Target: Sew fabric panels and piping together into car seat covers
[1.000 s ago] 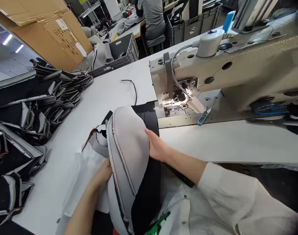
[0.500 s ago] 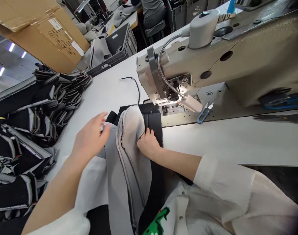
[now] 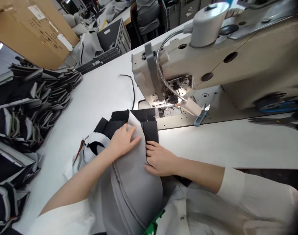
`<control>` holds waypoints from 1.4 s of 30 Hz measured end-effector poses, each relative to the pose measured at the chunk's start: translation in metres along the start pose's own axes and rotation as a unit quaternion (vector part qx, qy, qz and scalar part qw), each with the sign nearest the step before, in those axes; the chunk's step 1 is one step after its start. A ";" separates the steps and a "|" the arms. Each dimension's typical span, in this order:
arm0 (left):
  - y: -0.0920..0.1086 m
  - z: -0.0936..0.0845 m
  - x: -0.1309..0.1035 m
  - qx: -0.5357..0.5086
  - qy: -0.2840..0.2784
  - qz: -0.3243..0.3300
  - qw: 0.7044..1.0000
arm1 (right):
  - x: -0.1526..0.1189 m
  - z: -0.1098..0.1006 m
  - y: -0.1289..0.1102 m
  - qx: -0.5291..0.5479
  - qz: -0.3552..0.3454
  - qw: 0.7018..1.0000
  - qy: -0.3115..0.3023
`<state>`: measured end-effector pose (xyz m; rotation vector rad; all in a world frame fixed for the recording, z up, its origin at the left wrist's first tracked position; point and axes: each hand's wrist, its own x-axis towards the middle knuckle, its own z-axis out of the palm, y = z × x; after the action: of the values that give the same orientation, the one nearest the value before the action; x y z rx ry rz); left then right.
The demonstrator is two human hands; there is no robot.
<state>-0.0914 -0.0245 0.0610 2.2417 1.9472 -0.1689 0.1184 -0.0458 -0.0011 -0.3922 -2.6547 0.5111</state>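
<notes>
My left hand (image 3: 122,140) lies on a grey fabric piece (image 3: 139,192) with a seamed strip, its fingers stretched out and the thumb apart. At that piece's right edge, my right hand (image 3: 161,160) has its fingers curled in, holding the border; the fingertips are partly hidden. Beneath the grey fabric, a black fabric panel (image 3: 151,128) shows its folded bands near the sewing machine (image 3: 173,58). The panel's far end reaches beside the presser foot (image 3: 162,111). A loose grey flap with a reddish edge bunches left of my left forearm.
Blue-handled thread snips (image 3: 201,117) rest on the machine bed, and dark scissors (image 3: 273,120) lie farther right. Stacked black-and-grey pieces (image 3: 48,88) line the left side. A cardboard box (image 3: 38,32) and grey crate (image 3: 114,39) stand behind. A black cord (image 3: 133,88) lies on the white table.
My left hand has come down from the air onto the grey fabric, moving right. The fabric's upright fold has been spread flatter, and my right hand has shifted slightly nearer to me.
</notes>
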 end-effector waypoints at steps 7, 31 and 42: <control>0.001 0.009 0.043 0.008 0.087 0.007 0.996 | 0.004 -0.005 0.006 0.013 -0.027 0.999 -0.040; 0.003 0.004 0.067 0.095 0.089 0.042 0.991 | -0.019 0.005 -0.005 -0.209 -0.002 0.972 0.103; 0.032 0.030 0.029 0.117 0.088 0.055 0.988 | -0.027 0.000 -0.001 -0.217 0.017 0.971 0.102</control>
<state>-0.0551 -0.0065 0.0280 2.5888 1.9737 -0.2017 0.1418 -0.0560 -0.0092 -0.5839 -2.5454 -0.1065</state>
